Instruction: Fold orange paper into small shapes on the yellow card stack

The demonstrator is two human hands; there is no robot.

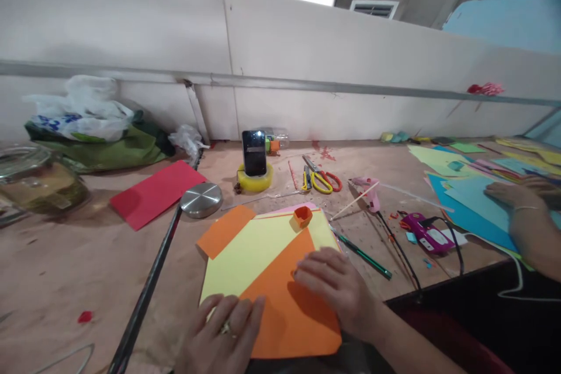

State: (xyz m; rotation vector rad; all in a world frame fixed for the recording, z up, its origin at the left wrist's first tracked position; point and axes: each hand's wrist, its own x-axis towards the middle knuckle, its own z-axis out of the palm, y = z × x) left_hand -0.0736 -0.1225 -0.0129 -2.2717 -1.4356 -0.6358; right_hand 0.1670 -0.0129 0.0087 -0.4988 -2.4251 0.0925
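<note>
My left hand (221, 336) lies flat, fingers stretched, on the near left edge of a stack of paper sheets. My right hand (335, 286) rests palm down on the orange sheet (291, 304), fingers spread toward the left. Under the orange sheet lies a yellow sheet (249, 254), with another orange sheet (225, 228) and a pink one beneath. A small orange paper curl (302, 216) sits at the stack's far edge. Neither hand holds anything.
A phone (254, 153) stands in a yellow tape roll. Scissors (319, 178), a pink glue gun (370, 193), a green pencil (363, 254) and a purple tool (425, 234) lie to the right. A red sheet (155, 193), a metal lid (201, 198) and a jar (37, 181) sit left. Another person's hand (519, 193) rests on blue paper.
</note>
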